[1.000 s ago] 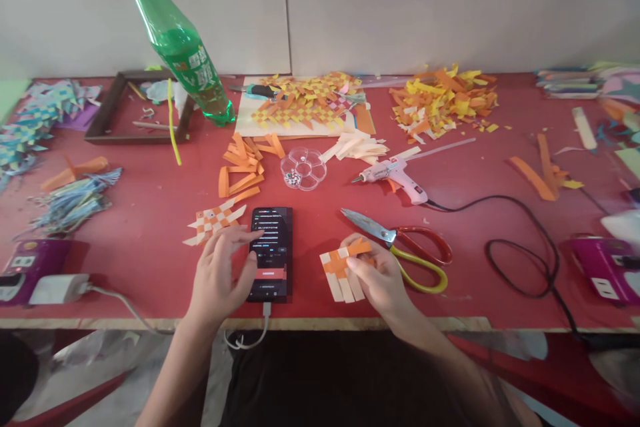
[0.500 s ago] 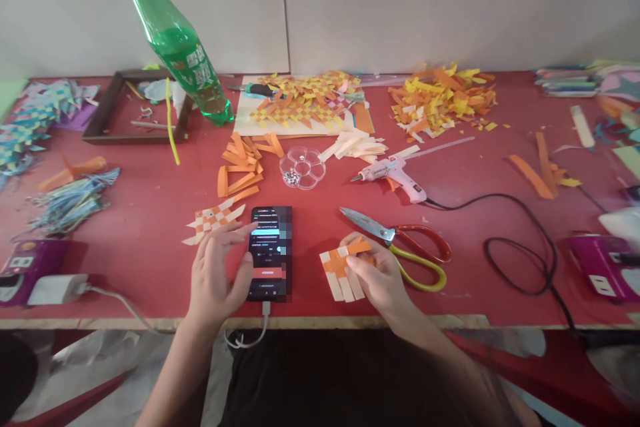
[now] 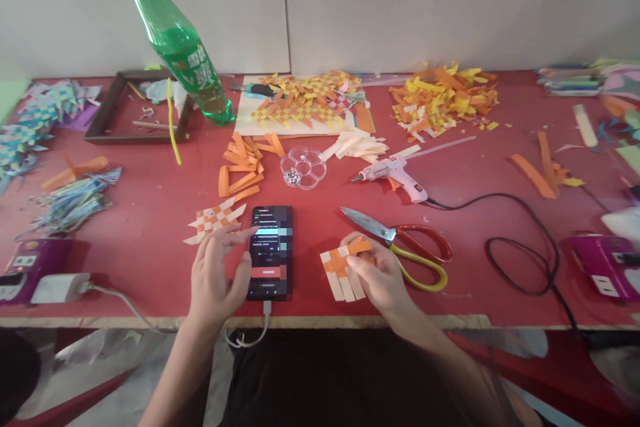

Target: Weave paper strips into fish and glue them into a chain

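Note:
My left hand (image 3: 223, 267) is at the left edge of a smartphone (image 3: 265, 257) lying on the red table. Its fingers are apart, the index fingertip over the lit screen and the thumb at the phone's side. My right hand (image 3: 375, 273) pinches a partly woven piece of orange and cream paper strips (image 3: 341, 270) between thumb and fingers. Just beyond my left hand lies a woven orange-and-white paper fish (image 3: 213, 219). Scissors (image 3: 395, 240) with one red and one yellow handle rest to the right, close behind my right hand.
Past the phone are orange strips (image 3: 240, 163), a clear flower-shaped tray (image 3: 303, 168) with small beads, cream strips (image 3: 355, 145) and a pink glue gun (image 3: 395, 173) with its cord running right. A tall green bottle (image 3: 185, 60) stands near a brown frame (image 3: 135, 140). Paper scraps (image 3: 445, 100) lie farther back.
My left index finger has shifted slightly over the phone screen. My right hand keeps its hold on the woven paper, with no visible movement.

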A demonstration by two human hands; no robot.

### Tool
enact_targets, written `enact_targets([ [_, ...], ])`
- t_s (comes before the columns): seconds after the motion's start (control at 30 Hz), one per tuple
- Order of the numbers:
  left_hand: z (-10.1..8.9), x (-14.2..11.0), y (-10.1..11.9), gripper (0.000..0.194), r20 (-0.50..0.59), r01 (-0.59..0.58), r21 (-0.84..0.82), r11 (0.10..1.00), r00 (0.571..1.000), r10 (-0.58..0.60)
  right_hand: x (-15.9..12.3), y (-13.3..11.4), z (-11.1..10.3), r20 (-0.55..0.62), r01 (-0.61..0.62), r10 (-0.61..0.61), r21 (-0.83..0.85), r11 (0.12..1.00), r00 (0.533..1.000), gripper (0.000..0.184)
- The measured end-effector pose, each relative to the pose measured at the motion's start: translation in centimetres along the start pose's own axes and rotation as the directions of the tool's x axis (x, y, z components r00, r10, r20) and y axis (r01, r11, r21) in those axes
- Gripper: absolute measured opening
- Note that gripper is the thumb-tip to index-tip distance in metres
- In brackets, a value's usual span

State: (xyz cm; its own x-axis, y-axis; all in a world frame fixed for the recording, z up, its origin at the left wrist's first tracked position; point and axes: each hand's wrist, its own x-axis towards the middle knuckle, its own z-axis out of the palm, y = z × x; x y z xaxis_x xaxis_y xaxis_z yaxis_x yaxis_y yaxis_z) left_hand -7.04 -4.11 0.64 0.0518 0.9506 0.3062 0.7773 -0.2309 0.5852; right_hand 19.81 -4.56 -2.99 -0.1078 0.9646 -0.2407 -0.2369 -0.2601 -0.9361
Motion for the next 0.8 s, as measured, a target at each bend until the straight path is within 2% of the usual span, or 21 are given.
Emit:
enact_targets([
  [0.13,-0.1,0.0,0.3,0.027,0.056,-0.115,-0.045,0.992,0.992,0.117,0.0,-0.1,0.0,0.008,-0.019,0.019,0.005,1.0,1.0,0.013],
  [0.3,0.1,0.0,0.7,0.032,0.198,-0.267,-0.057,0.962,0.941,0.273,0.0,-0.3,0.1,0.017,-0.037,0.036,0.003,0.999,0.999,0.014],
  [0.47,0.5,0.1,0.7,0.036,0.262,-0.29,-0.071,0.955,0.918,0.298,0.0,-0.3,0.1,0.026,-0.023,0.024,-0.008,1.0,0.999,0.013],
  [0.6,0.5,0.1,1.4,0.032,0.213,-0.293,-0.124,0.948,0.925,0.314,0.0,-0.6,0.1,0.042,0.007,-0.004,-0.065,0.998,0.999,0.011],
  [0.7,0.4,-0.2,3.2,0.028,0.213,-0.182,-0.28,0.943,0.946,0.246,-0.2,-1.4,0.5,0.076,0.055,-0.045,-0.132,0.99,0.996,0.01],
  [0.73,0.5,-0.4,4.0,0.027,0.267,-0.087,-0.327,0.941,0.947,0.18,-0.3,-1.8,0.7,0.097,0.077,-0.062,-0.156,0.985,0.993,0.009],
  [0.8,0.9,-0.6,5.7,0.036,0.411,0.102,-0.363,0.926,0.91,0.06,-0.5,-2.6,1.1,0.148,0.126,-0.097,-0.2,0.972,0.984,0.008],
])
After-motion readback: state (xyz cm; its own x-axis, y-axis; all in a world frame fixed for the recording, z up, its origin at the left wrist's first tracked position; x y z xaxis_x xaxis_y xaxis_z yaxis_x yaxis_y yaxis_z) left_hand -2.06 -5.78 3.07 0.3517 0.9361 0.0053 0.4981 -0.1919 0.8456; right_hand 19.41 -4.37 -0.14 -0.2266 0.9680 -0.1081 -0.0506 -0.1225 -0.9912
